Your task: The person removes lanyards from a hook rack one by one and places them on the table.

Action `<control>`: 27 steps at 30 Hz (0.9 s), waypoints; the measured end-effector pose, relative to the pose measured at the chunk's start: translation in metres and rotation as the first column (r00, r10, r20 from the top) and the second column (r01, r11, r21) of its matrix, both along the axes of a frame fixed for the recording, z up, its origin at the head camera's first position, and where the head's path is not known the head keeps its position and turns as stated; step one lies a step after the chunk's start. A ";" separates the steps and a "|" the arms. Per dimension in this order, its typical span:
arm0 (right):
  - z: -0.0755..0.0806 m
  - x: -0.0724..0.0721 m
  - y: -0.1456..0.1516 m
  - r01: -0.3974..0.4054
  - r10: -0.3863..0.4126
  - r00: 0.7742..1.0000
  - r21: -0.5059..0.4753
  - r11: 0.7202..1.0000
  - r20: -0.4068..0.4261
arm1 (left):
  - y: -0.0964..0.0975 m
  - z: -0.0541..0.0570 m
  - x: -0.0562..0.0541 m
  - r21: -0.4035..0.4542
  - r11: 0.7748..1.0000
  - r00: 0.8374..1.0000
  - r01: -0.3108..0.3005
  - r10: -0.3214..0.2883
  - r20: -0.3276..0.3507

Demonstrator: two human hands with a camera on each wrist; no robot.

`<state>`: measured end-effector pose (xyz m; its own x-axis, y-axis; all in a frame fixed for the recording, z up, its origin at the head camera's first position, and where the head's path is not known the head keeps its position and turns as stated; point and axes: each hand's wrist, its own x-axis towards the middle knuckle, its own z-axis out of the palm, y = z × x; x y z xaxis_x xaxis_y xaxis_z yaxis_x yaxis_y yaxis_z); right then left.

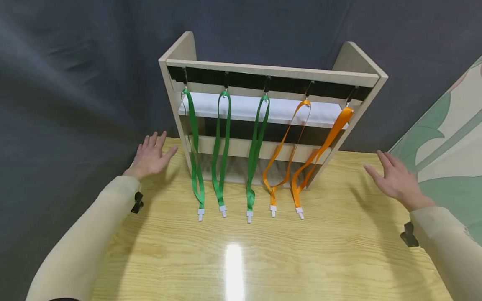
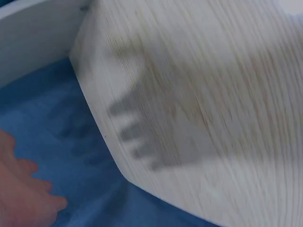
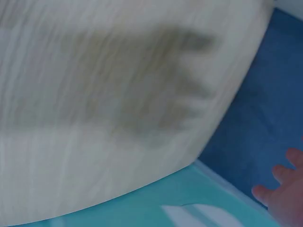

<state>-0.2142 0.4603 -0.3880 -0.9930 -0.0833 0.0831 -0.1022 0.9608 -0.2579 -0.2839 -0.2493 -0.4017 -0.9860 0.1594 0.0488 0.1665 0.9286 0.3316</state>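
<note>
Both hands hover apart over the table with fingers spread, holding nothing. In the head view the left hand is left of a pale wooden rack, nearest its left side panel. Well to the rack's right is the right hand. From the rack's hooks hang green lanyards, three on the left and middle, and two orange lanyards on the right. Each ends in a white clip low in front of the rack. The wrist views show fingers of the left hand and right hand at the edge.
The rack stands at the back of a wood-grain table. Dark cloth hangs behind and to the left. A leaf-patterned green and white sheet lies along the right. Inside the rack is a white shelf.
</note>
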 end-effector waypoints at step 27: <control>0.100 0.026 -0.116 -0.213 0.043 0.830 -0.244 0.946 -0.556 | 0.051 0.008 0.036 0.737 0.667 0.993 0.110 -0.114 -0.045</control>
<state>-0.1879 0.3445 -0.2877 -0.7633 -0.0952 0.6389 -0.4223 0.8220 -0.3820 -0.2479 -0.1986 -0.3939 -0.9638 0.1825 0.1943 0.2491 0.3567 0.9004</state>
